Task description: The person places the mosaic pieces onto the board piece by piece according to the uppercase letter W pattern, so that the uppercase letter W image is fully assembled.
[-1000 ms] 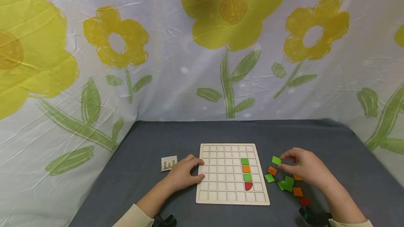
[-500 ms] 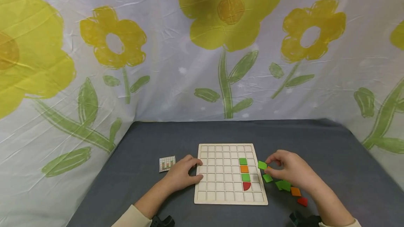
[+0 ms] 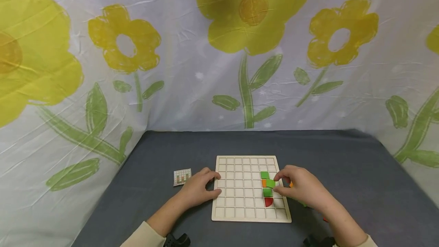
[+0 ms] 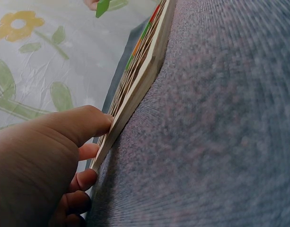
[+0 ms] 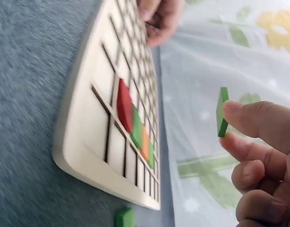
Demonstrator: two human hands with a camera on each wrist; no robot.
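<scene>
Over the right side of the pale wooden grid board [image 3: 236,203], a thin green square tile [image 3: 270,183] is pinched between thumb and index finger of my right hand [image 3: 305,186]. The right wrist view shows that tile [image 5: 221,113] on edge, raised above the board. Lying in one column of cells are a green tile [image 3: 264,175], a partly covered orange tile [image 3: 263,183], another green tile [image 3: 267,192] and a red rounded piece [image 3: 268,202]. My left hand [image 3: 197,186] rests at the board's left edge, thumb and index finger spread apart and touching the rim.
A small pattern card [image 3: 181,177] with a coloured grid lies left of the board, partly behind the left hand. Loose tiles lie right of the board, mostly hidden by the right hand and forearm; one green tile [image 5: 125,217] shows near the board's corner. A flower-printed cloth [image 3: 185,68] hangs behind.
My right hand has carried the green tile leftward from beside the loose pieces to over the board's filled column. The left hand stays at the board's edge.
</scene>
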